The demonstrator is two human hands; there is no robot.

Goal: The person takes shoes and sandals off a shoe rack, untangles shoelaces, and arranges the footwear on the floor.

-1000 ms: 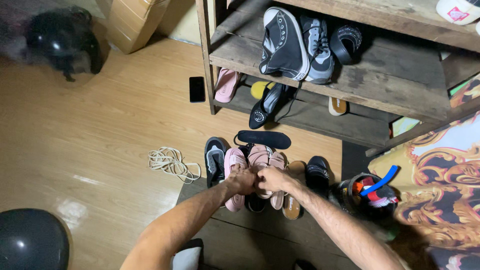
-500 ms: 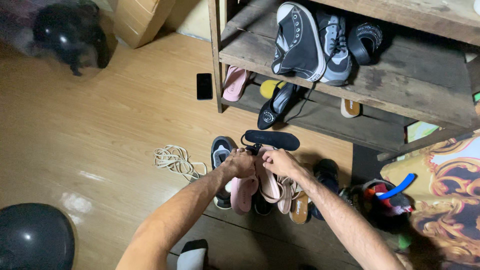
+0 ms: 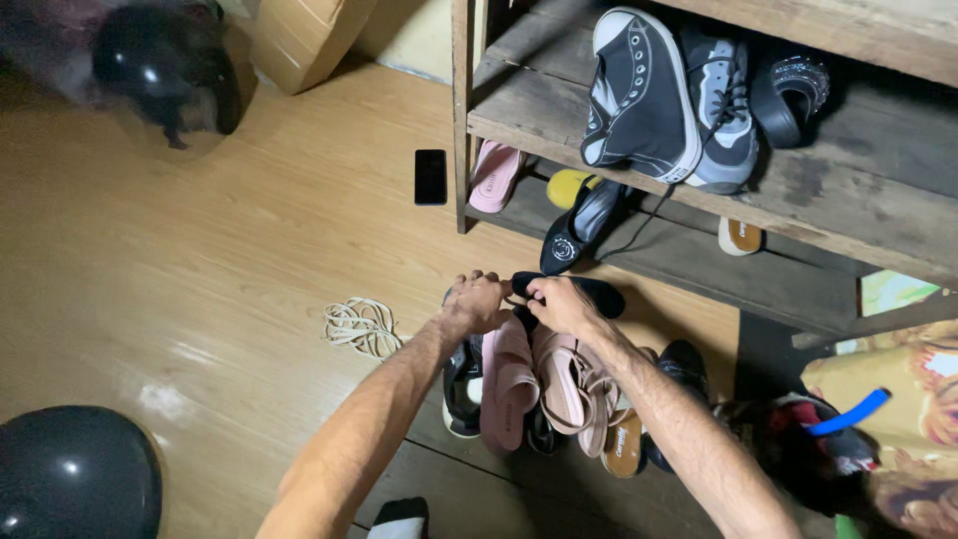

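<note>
Both hands meet at the toe ends of the pink sandals on the floor in front of the wooden shoe rack. The left hand is closed on the top of the left pink sandal; the right hand pinches the strapped pink sandal beside it. Each sandal's long axis runs from 12 down to 6 o'clock, hanging back toward the person. A black insole lies just past the knuckles at 1 o'clock, and a coil of cord sits at 9 o'clock
</note>
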